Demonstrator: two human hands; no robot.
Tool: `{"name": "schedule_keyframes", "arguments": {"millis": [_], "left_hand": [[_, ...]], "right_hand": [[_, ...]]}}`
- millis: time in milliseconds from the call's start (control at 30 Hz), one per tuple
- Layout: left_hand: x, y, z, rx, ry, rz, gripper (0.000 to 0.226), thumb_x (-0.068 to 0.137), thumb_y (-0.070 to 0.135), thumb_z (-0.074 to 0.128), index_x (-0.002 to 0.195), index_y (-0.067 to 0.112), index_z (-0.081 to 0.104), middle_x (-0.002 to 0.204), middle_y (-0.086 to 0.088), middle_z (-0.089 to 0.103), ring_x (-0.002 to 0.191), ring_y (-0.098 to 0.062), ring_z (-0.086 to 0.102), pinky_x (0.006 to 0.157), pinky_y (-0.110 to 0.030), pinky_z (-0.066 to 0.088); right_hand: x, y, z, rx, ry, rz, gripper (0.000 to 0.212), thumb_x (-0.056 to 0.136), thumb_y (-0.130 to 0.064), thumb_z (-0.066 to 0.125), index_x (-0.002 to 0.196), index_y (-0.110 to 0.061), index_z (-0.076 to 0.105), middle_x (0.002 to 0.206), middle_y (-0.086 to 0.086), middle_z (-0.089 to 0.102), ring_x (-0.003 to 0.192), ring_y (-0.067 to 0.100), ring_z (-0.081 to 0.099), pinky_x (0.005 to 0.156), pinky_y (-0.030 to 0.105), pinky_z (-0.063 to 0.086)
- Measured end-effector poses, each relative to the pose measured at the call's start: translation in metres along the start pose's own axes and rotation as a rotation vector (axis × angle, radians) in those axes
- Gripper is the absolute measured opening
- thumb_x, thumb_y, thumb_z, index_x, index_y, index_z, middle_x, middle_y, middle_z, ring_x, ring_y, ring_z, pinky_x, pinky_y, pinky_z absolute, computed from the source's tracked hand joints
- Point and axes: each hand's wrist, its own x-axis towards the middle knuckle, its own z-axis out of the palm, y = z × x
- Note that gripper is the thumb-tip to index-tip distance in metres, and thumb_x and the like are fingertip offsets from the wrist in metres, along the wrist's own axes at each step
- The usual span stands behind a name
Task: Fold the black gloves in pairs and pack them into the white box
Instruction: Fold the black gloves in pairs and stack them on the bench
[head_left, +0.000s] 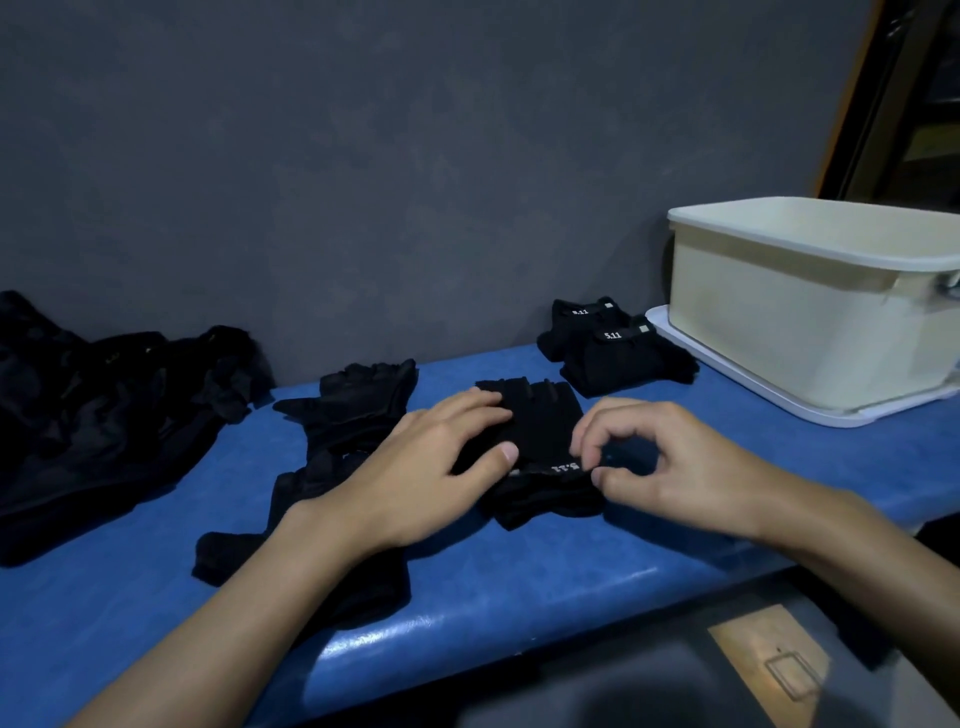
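We pin the glove pair (545, 421) flat under our straight-fingered left hand (426, 467) while our right hand (675, 462) pinches its cuff (563, 467), probably to fasten the fold.

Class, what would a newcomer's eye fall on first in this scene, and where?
The left hand presses and the right hand pinches a black glove at the middle of the blue bench. The white box stands right, folded pairs beside it; a dark heap lies at the left.
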Motion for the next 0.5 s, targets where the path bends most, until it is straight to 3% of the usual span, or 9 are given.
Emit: {"name": "schedule_keyframes", "arguments": {"millis": [100,200,300,400,500], "left_hand": [[-0.001,0.002,0.003,0.080,-0.076,-0.014,0.083,0.081,0.076,0.020,0.151,0.034,0.036,0.161,0.019,0.023,0.149,0.004,0.009,0.123,-0.035,0.015],[-0.001,0.003,0.002,0.115,-0.098,-0.028,0.087,0.079,0.076,0.017,0.154,0.033,0.029,0.163,0.018,0.018,0.150,0.003,0.005,0.123,-0.033,0.013],[-0.001,0.004,0.001,0.130,-0.112,-0.030,0.089,0.079,0.076,0.015,0.156,0.033,0.025,0.164,0.018,0.015,0.149,0.004,0.003,0.122,-0.030,0.011],[-0.002,0.002,0.001,0.155,-0.163,-0.046,0.089,0.080,0.078,0.015,0.158,0.033,0.019,0.165,0.018,0.009,0.149,0.007,-0.001,0.123,-0.027,0.007],[-0.002,0.001,-0.001,0.215,-0.250,-0.052,0.077,0.093,0.070,0.023,0.159,0.033,0.009,0.166,0.017,0.001,0.148,0.007,-0.005,0.123,-0.027,0.002]], "right_hand": [[0.005,0.003,0.002,0.017,0.064,0.042,0.011,0.083,-0.032,0.061,0.077,-0.023,0.064,0.094,-0.007,0.065,0.094,0.011,0.061,0.087,0.042,0.049],[0.014,0.004,0.007,0.001,0.147,0.083,0.019,0.094,-0.036,0.056,0.109,-0.027,0.064,0.118,-0.015,0.063,0.116,-0.001,0.053,0.102,0.027,0.042],[0.020,0.005,0.011,-0.066,0.016,0.157,0.043,0.096,-0.038,0.052,0.137,-0.029,0.050,0.145,-0.015,0.044,0.132,-0.011,0.033,0.111,0.013,0.024],[0.021,0.011,0.014,-0.320,-0.195,0.208,0.055,0.097,-0.045,0.047,0.148,-0.028,0.035,0.159,-0.011,0.021,0.144,-0.004,0.010,0.118,0.020,0.008],[0.022,0.012,0.011,-0.439,-0.304,0.236,0.060,0.098,-0.050,0.040,0.152,-0.031,0.024,0.162,-0.013,0.006,0.147,0.000,-0.001,0.121,0.026,0.002]]}}
